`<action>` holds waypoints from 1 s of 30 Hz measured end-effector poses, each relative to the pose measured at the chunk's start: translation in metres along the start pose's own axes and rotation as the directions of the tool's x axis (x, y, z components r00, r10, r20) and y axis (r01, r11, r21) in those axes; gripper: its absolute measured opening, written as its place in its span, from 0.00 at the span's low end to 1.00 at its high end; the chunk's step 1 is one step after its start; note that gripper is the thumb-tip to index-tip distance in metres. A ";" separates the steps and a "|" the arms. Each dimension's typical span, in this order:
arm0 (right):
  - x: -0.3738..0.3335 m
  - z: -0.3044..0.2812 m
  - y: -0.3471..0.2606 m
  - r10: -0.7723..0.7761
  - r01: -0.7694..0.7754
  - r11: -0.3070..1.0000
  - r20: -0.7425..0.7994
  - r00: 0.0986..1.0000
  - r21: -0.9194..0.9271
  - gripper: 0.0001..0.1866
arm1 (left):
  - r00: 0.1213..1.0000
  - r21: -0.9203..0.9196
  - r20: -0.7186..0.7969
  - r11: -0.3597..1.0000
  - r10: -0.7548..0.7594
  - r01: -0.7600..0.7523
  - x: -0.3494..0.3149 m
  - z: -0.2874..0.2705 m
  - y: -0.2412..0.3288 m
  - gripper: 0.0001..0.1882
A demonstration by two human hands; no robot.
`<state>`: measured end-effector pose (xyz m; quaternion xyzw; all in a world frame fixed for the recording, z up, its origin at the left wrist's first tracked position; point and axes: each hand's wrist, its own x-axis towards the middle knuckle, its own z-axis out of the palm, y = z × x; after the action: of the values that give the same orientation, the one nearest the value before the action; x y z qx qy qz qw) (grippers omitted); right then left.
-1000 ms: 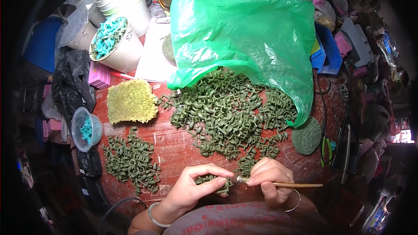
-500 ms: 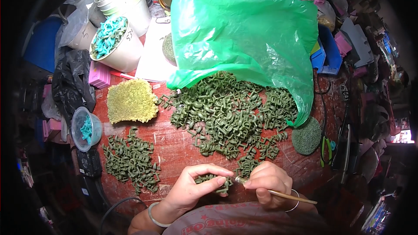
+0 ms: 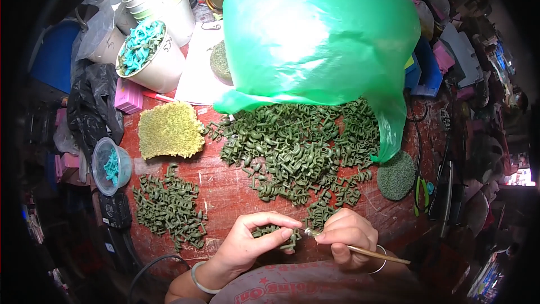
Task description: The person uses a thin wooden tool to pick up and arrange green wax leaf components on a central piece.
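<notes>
1. Since the earlier frame, we see the green plastic bag (image 3: pixel 320 50) puffed up and spread toward the far right, its near edge now lying flatter over the heap; our two hands stay almost where they were.
2. We have the right hand (image 3: pixel 351 235) closed on a slim wooden-handled tool (image 3: pixel 379 254), pinched between thumb and fingers, its pale tip pointing left and its handle slanting toward the near right.
3. Our left hand (image 3: pixel 247 242) is curled, thumb and forefinger drawn close together just beside the tool's tip; we cannot tell whether it grips anything there. Some green pieces show between that thumb and forefinger.
4. Beyond our hands, the main heap of small green pieces (image 3: pixel 292 152) lies on the red counter (image 3: pixel 222 188), its far part under the bag's edge.
5. To the left we see a smaller green heap (image 3: pixel 169 208), with a rough yellow pad (image 3: pixel 170 130) farther back.
6. On the far left, a white bucket (image 3: pixel 163 70) holds turquoise and dark green pieces; nearer, a clear tub (image 3: pixel 125 170) has turquoise ones.
7. To the right, a round green pad (image 3: pixel 397 175) lies near the bag's lowest corner.
</notes>
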<state>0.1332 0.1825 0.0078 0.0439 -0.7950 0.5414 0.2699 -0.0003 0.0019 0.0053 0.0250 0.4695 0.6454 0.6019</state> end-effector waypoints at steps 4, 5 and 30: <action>-0.001 0.002 0.002 -0.007 0.007 1.000 -0.004 1.000 0.002 0.06 | 1.000 0.022 -0.007 1.000 0.011 -0.011 -0.001 -0.001 -0.001 0.09; -0.001 0.002 0.002 -0.017 0.017 1.000 0.007 1.000 -0.013 0.07 | 1.000 0.021 -0.006 1.000 0.012 -0.011 -0.001 -0.001 -0.001 0.09; -0.001 -0.004 0.001 0.093 -0.092 0.995 -0.015 0.996 0.039 0.07 | 1.000 -0.017 0.015 1.000 -0.023 0.023 0.000 -0.001 0.002 0.09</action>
<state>0.1356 0.1862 0.0074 0.0077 -0.7835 0.5686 0.2503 -0.0023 0.0016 0.0060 0.0193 0.4596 0.6424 0.6130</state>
